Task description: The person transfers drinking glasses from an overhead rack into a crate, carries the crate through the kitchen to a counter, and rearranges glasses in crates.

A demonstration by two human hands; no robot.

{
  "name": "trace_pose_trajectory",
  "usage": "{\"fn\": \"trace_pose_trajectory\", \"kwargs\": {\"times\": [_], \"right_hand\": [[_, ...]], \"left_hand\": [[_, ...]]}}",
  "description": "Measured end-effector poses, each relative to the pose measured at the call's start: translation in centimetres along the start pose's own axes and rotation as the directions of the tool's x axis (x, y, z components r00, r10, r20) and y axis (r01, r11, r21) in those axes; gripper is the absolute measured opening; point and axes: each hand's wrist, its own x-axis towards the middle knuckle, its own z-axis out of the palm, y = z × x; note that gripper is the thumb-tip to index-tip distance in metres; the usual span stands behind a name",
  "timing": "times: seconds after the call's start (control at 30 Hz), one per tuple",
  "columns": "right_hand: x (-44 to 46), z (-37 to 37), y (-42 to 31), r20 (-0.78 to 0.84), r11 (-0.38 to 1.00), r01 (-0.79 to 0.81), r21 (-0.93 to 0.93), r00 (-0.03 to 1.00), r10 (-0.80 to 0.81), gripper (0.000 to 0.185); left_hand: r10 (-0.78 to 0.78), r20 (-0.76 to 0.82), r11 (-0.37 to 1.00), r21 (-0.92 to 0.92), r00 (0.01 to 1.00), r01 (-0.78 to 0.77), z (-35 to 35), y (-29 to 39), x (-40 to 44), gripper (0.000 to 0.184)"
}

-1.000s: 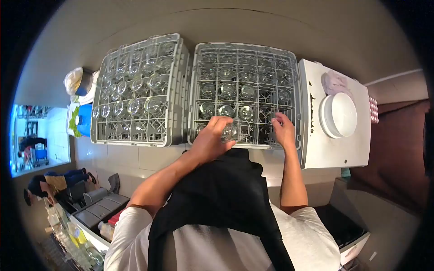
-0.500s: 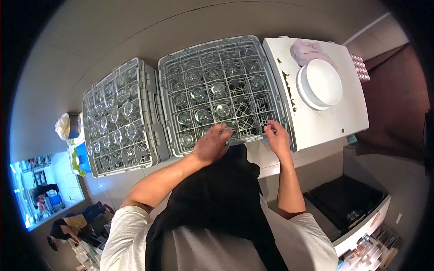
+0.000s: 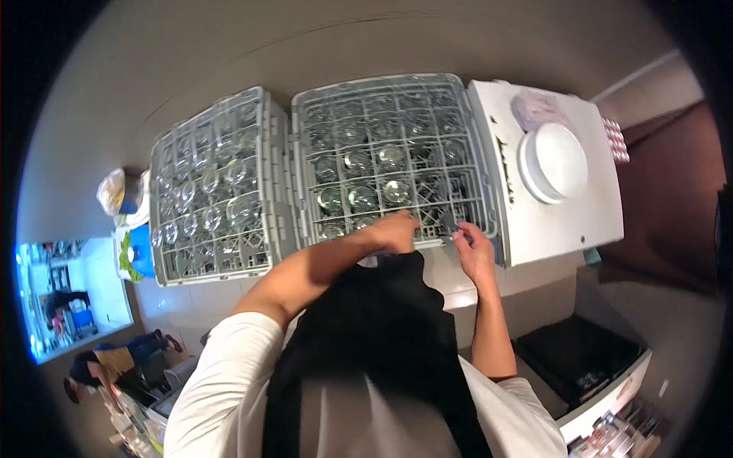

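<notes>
In the middle stands a grey dishwasher rack (image 3: pixel 489 175) divided into square compartments. Clear glasses (image 3: pixel 396 191) fill many of them, while several compartments toward the front right hold no glass. My left hand (image 3: pixel 395 231) reaches over the rack's front edge, bent downward beside the front row, and its fingertips are hidden. At the front right part of the rack is my right hand (image 3: pixel 475 248), thumb and fingers drawn together near the rim. Whatever lies between those fingers is too small to make out.
To the left stands another grey rack (image 3: pixel 279 175) of glasses. On the right, a white cabinet top (image 3: pixel 527 229) bears stacked white bowls (image 3: pixel 561 162) and a pinkish cloth (image 3: pixel 540 111). A person (image 3: pixel 114 366) bends over at the lower left. A black mat (image 3: pixel 580 351) lies lower right.
My left hand has moved right and turned downward at the rack's front edge. My right hand stays near the front right corner, its fingers closer together. The view has shifted slightly.
</notes>
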Motion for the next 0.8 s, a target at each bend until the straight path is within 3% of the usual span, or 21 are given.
{"fn": "trace_pose_trajectory", "kwargs": {"times": [0.07,0.13,0.17,0.23,0.33,0.37,0.4,0.43,0.47,0.5,0.53,0.6,0.63,0.7,0.8], "right_hand": [[0.2,0.4,0.4,0.004,0.995,0.083,-0.059,0.997,-0.083,0.034],[0.3,0.9,-0.3,0.053,1.000,0.007,-0.020,0.999,-0.006,0.033],[0.3,1.1,-0.7,0.098,0.998,-0.064,-0.012,0.993,0.065,0.034],[0.5,1.8,-0.5,0.138,0.999,-0.042,-0.004,0.990,0.042,0.034],[1.0,3.0,-1.5,0.176,0.999,-0.038,-0.007,0.984,0.038,0.034],[1.1,3.2,-2.3,0.189,0.999,-0.051,0.000,0.981,0.050,0.034],[1.0,3.4,-3.1,0.204,0.994,-0.070,0.078,0.978,0.053,0.033],[1.1,3.7,-4.1,0.205,0.998,-0.037,0.048,0.978,0.026,0.033],[1.3,3.9,-5.1,0.205,1.000,-0.006,0.017,0.979,0.002,0.033],[1.5,4.2,-6.0,0.202,1.000,0.023,-0.017,0.979,-0.019,0.032],[1.7,4.5,-6.6,0.213,0.999,0.045,0.004,0.976,-0.045,0.032],[1.8,5.3,-8.6,0.208,0.995,0.077,0.056,0.974,-0.087,0.032],[1.9,5.8,-9.6,0.198,0.992,0.093,0.082,0.974,-0.108,0.032],[2.1,7.1,-11.2,0.202,0.976,0.148,0.158,0.963,-0.178,0.032],[1.4,8.6,-15.0,0.245,0.971,0.219,0.091,0.940,-0.235,0.032]], "left_hand": [[0.015,0.012,0.998,0.056,1.000,-0.015,0.4,-0.8,0.5,0.047],[0.004,0.099,0.991,0.134,0.995,-0.018,0.5,-0.6,0.7,0.035],[0.022,0.023,0.993,0.119,1.000,-0.024,0.9,-0.5,0.2,0.032],[0.027,0.031,1.000,-0.007,0.999,-0.027,0.8,-0.3,-0.8,0.033],[0.173,-0.291,0.972,-0.101,0.941,-0.210,-0.2,-0.6,-6.5,0.042],[0.125,-0.411,0.969,-0.146,0.903,-0.201,-1.1,-1.0,-8.8,0.041],[0.073,-0.519,0.961,-0.191,0.852,-0.198,-2.1,-1.5,-11.4,0.040],[0.026,-0.674,0.955,-0.202,0.738,-0.218,-3.3,-2.5,-14.5,0.040],[-0.074,-0.768,0.974,-0.194,0.636,-0.120,-4.3,-3.7,-17.4,0.041],[-0.126,-0.881,0.988,-0.155,0.457,-0.027,-4.9,-5.6,-19.9,0.041],[-0.153,-0.949,0.981,-0.113,0.275,0.156,-5.4,-6.8,-23.2,0.041],[-0.109,-0.993,0.910,-0.077,0.055,0.408,-5.4,-11.4,-28.8,0.048],[-0.230,-0.973,0.798,-0.196,-0.014,0.570,-4.9,-12.5,-31.3,0.062],[-0.472,-0.873,0.537,-0.394,-0.121,0.746,-4.2,-14.7,-34.2,0.075],[-0.651,-0.751,0.525,-0.551,-0.112,0.648,-2.4,-18.0,-35.8,0.079]]}}
